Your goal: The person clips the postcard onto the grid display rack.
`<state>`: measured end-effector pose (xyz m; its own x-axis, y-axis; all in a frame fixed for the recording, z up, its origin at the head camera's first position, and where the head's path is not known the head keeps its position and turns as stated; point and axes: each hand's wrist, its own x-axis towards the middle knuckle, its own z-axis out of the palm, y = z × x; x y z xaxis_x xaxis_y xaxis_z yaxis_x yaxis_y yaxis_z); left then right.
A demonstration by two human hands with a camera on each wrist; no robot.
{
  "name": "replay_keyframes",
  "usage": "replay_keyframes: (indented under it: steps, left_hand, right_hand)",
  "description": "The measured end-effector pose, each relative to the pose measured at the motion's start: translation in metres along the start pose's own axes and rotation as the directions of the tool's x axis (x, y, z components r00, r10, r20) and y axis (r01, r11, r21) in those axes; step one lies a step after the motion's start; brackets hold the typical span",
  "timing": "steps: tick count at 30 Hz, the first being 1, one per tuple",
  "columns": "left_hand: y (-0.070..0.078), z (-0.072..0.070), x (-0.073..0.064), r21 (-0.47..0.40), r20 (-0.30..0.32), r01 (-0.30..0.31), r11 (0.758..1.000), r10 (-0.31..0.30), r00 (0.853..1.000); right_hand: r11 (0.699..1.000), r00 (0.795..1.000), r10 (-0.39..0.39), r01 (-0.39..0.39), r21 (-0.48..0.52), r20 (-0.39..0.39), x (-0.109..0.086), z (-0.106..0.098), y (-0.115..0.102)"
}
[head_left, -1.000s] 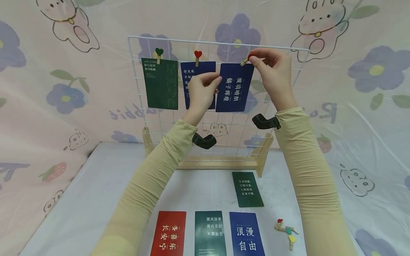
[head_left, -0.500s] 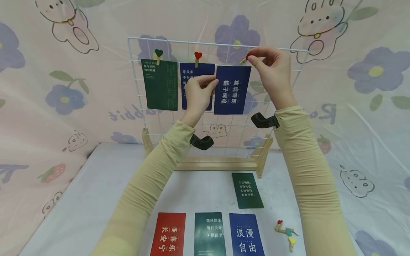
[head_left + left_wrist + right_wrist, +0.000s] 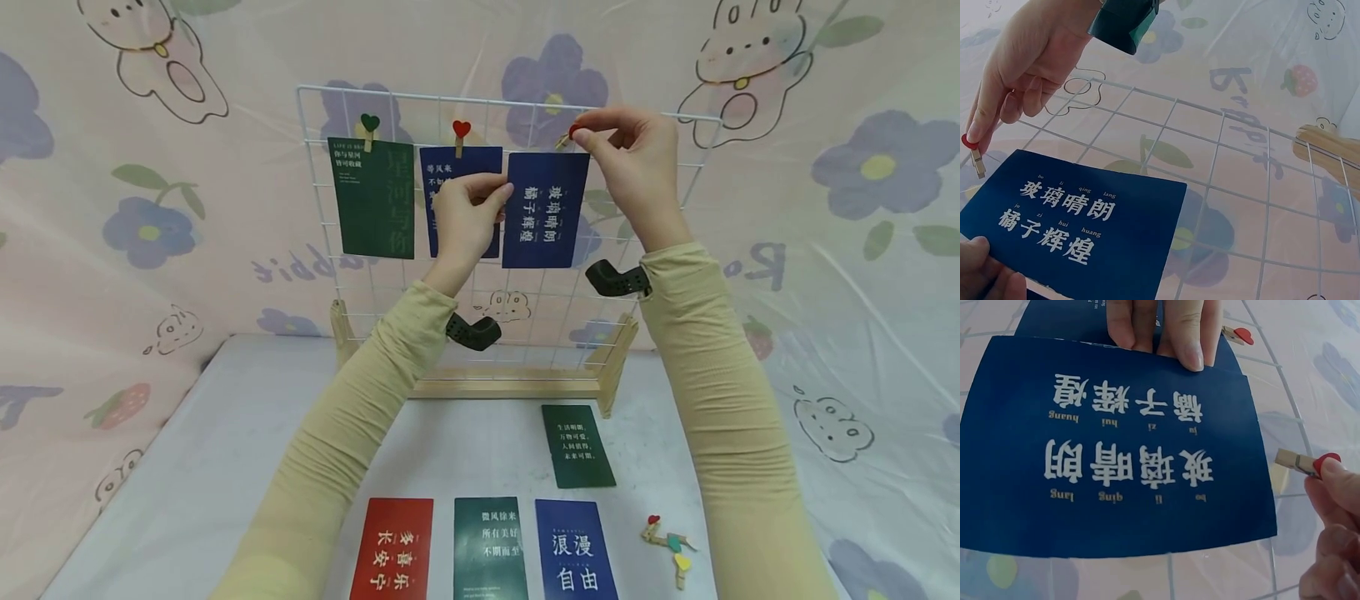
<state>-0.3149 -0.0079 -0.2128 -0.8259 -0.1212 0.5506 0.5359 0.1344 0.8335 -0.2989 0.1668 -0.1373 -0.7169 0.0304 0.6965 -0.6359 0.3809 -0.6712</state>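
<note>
My left hand (image 3: 471, 218) pinches the left edge of a dark blue card (image 3: 546, 212) with white writing, held upright in front of the white wire grid (image 3: 645, 179). Above that card's top edge, my right hand (image 3: 637, 171) pinches a small wooden clothespin (image 3: 1297, 461) by its end with a red heart. In the right wrist view the clothespin's tip stands just off the card's edge. Left of the held card, another blue card (image 3: 463, 158) hangs under a red-heart clothespin (image 3: 461, 137), partly hidden by my left hand. Further left a green card (image 3: 375, 200) hangs under a green-heart clothespin (image 3: 369, 132).
The grid stands on a wooden base (image 3: 510, 388). On the white table (image 3: 247, 433) lie a red card (image 3: 392, 546), a teal card (image 3: 491, 575), a blue card (image 3: 576, 562) and a dark green card (image 3: 577, 467). Several heart clothespins (image 3: 672, 543) lie at the right.
The held blue card dropped slightly and shifted a little left with my left hand. My right hand, with its clothespin, drew slightly left; the clothespin no longer overlaps the card's top edge.
</note>
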Motion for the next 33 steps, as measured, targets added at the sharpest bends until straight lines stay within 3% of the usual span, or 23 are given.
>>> replay_keyframes:
  steps: [11, 22, 33]
  left_hand:
    - [0.002, 0.000, -0.002, -0.004, 0.004, -0.019, 1.000, 0.019, 1.000]
    - [0.002, 0.003, 0.001, 0.038, -0.012, -0.025, 0.999, 0.026, 1.000]
    - [0.001, 0.005, 0.000, 0.060, -0.029, -0.031, 0.998, 0.033, 0.999]
  right_hand:
    - [0.999, 1.000, -0.013, 0.014, -0.041, 0.014, 0.000, 0.004, -0.002]
    - [0.998, 1.000, -0.007, 0.008, -0.055, 0.016, 0.014, 0.006, 0.025]
    - [0.997, 1.000, -0.001, 0.002, -0.078, 0.010, 0.012, 0.011, 0.022]
